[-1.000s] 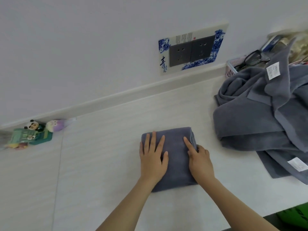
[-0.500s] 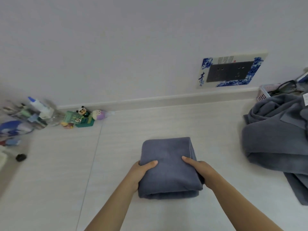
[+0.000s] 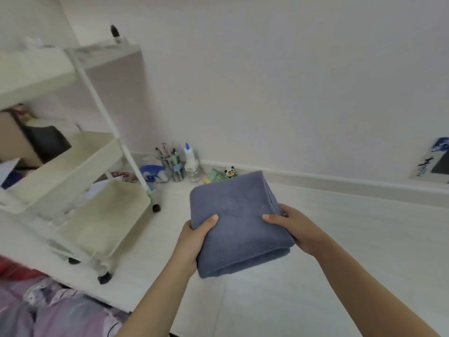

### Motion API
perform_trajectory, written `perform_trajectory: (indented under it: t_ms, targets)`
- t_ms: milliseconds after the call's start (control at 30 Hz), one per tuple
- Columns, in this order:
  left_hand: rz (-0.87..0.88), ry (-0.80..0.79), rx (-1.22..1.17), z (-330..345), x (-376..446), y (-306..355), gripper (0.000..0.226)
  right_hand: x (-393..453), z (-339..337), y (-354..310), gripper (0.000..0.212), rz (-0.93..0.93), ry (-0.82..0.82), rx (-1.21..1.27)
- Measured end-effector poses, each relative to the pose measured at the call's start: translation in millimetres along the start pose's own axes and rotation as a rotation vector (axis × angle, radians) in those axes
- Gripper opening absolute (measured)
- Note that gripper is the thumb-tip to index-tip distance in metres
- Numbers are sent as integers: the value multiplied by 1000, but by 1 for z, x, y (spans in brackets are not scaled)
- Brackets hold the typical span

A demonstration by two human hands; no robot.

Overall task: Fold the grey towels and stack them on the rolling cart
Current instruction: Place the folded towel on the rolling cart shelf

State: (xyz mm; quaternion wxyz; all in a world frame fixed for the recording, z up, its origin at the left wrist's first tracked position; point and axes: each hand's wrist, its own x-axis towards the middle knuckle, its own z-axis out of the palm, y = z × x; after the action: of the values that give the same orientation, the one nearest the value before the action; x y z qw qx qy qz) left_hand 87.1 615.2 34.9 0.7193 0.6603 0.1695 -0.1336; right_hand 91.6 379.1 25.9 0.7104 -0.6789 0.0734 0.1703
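A folded grey towel (image 3: 237,221) is held up off the white surface between both hands. My left hand (image 3: 194,239) grips its left edge, thumb on top. My right hand (image 3: 295,227) grips the right edge, thumb lying across the top. The cream rolling cart (image 3: 102,207) with three tiers stands to the left of the towel; its lowest tray is nearest and looks bare. The pile of unfolded towels is out of view.
Against the wall behind the towel stand a pen cup (image 3: 171,164), a white bottle (image 3: 190,159), a panda figure (image 3: 229,171) and a blue-white pack (image 3: 153,172). Purple patterned bedding (image 3: 48,310) lies bottom left. The cart's upper tiers hold a box and dark items.
Both hands went from pressing the towel flat to gripping its sides and lifting it. The view swung left, bringing the cart in and the towel pile out of sight.
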Motion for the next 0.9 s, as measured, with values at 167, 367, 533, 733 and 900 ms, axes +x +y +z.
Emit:
perform_trajectory:
  t_ms: [167,367,533,733,900]
  targets:
    - [185,144,-45,-81,-1,22,79,43,80,-37,38,-117,-147,-57]
    - [325,255,-80,-148,8,33,82,100,151,-64,32,-124,-292,-156]
    - [321,423,-93,-186,34,22,87,156,199,-67,46,-49,-401,-267]
    - [371,671,1,-205,68,16,77,218,255,-61,44,-81,-570,-402]
    - [271,866,86,-215,98,14,78,272,292,-44,46,-149,-576,-512]
